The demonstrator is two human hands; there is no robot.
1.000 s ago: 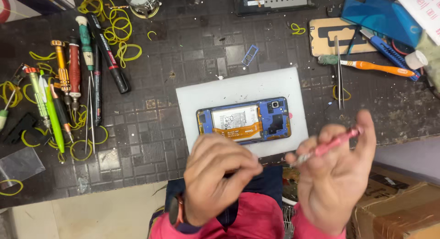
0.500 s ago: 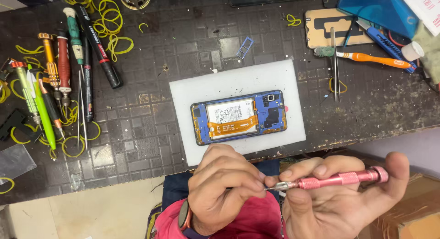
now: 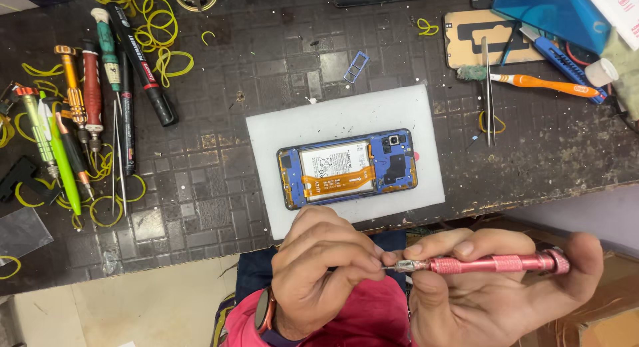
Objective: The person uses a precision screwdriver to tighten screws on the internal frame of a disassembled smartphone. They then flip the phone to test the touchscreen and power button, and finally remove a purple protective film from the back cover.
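Note:
A pink precision screwdriver (image 3: 489, 262) lies level across my right hand (image 3: 492, 290), which grips its handle below the table's near edge. My left hand (image 3: 323, 267) pinches the metal tip end of that screwdriver with fingertips closed on it. Just beyond both hands, an opened blue phone (image 3: 347, 168) with its back off shows a white battery and an orange flex cable. It rests on a white mat (image 3: 406, 114) on the dark workbench.
A row of screwdrivers, a black marker and tweezers (image 3: 80, 121) lies at the left among yellow rubber bands. At the right are long tweezers (image 3: 488, 94), an orange toothbrush (image 3: 546, 85), a phone back panel (image 3: 472, 37) and a blue case (image 3: 552, 11). A small blue SIM tray (image 3: 355, 66) sits behind the mat.
My right hand lowered the pink screwdriver from a raised tilt to level. My left hand came over and closed on its tip. The view shifted slightly.

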